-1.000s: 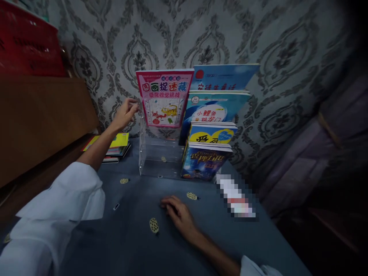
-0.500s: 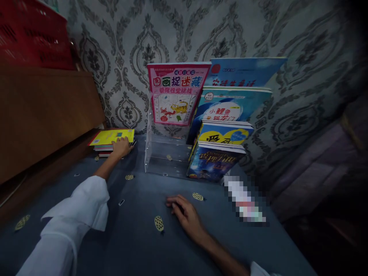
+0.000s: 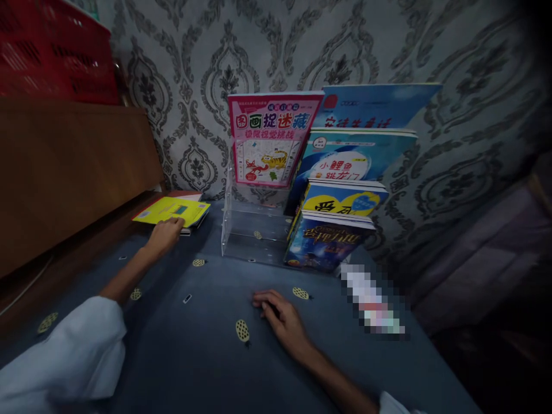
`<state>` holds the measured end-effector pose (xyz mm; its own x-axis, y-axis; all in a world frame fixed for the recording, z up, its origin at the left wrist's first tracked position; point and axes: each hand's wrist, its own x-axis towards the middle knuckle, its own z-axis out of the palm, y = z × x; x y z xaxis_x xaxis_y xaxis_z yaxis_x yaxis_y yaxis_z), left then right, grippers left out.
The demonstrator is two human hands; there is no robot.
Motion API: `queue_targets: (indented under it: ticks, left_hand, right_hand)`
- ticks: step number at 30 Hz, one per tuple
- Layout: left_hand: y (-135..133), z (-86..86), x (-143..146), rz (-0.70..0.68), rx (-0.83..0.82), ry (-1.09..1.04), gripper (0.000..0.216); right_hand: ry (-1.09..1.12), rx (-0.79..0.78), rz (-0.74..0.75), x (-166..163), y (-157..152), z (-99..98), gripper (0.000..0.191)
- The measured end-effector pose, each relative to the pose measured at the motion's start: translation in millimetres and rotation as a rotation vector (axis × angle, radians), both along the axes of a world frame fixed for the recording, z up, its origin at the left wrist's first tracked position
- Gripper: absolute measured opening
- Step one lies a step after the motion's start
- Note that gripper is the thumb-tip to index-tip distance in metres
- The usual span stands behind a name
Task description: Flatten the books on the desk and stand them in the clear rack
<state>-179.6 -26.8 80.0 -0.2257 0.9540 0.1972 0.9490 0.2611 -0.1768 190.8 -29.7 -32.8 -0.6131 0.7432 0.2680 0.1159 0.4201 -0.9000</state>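
Observation:
My left hand (image 3: pixel 166 234) is closed on the near edge of a yellow book (image 3: pixel 175 208), which lies askew on top of a small stack of books by the wooden cabinet. A reddish cover shows behind it; the lower books are mostly hidden. My right hand (image 3: pixel 281 321) rests on the blue tablecloth (image 3: pixel 181 362), fingers loosely bent, thumb apart, nothing in it. Beyond it stands a clear tiered book rack (image 3: pixel 259 247). Its back tier holds a pink picture book (image 3: pixel 276 138) on the left. On the right, several blue and yellow children's books (image 3: pixel 340 198) stand in steps.
A wooden cabinet (image 3: pixel 77 172) borders the left side, with a red plastic basket (image 3: pixel 81 63) on top. Patterned wallpaper (image 3: pixel 198 109) rises behind the rack. A blurred-out item (image 3: pixel 373 302) lies near the table's right edge.
My left hand has moved nearer to me and shifted its grip to the yellow book's near edge. The yellow book has turned on the stack, uncovering a reddish cover. My right hand stays put.

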Motion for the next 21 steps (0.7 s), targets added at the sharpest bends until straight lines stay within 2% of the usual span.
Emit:
queue_targets:
  ticks: [3,6,9,11,14,17,19,21]
  left_hand:
    - [-41.5,-20.5,-2.9,-0.056,0.006,-0.010,0.042]
    - [-90.7,-56.3,-0.7,-0.199,0.103,-0.106,0.052]
    - [-146.6,-86.9,12.5,-0.374,0.089,-0.196,0.051]
    - [-182.1,-95.7,24.4,-0.482,0.039,-0.242,0.051]
    - [-219.6,-96.4,34.3,-0.543,-0.022,-0.298,0.052]
    - [-227.9,-98.0,26.4,-0.508,-0.030,-0.361,0.048]
    - [-217.3,-104.1,15.3,-0.362,0.015,-0.392,0.051]
    - [-198.1,-112.5,5.6,-0.136,0.075,-0.385,0.060]
  right_hand:
    - [0.002,0.007,0.003,-0.2,-0.4,1.6,0.030]
    - [-0.027,0.027,-0.011,-0.9,-1.2,3.7,0.030]
    - [-0.022,0.021,-0.012,-1.5,-2.1,5.0,0.030]
    - [-0.011,0.011,-0.009,-1.6,-2.4,4.9,0.029]
    - [-0.002,-0.001,-0.005,-1.7,-2.1,3.5,0.029]
    - [0.001,0.012,-0.010,-2.9,-1.7,1.4,0.029]
    - [0.002,0.031,-0.012,-4.1,-2.0,0.3,0.029]
    - [0.006,0.043,-0.012,-5.1,-2.6,-0.4,0.029]
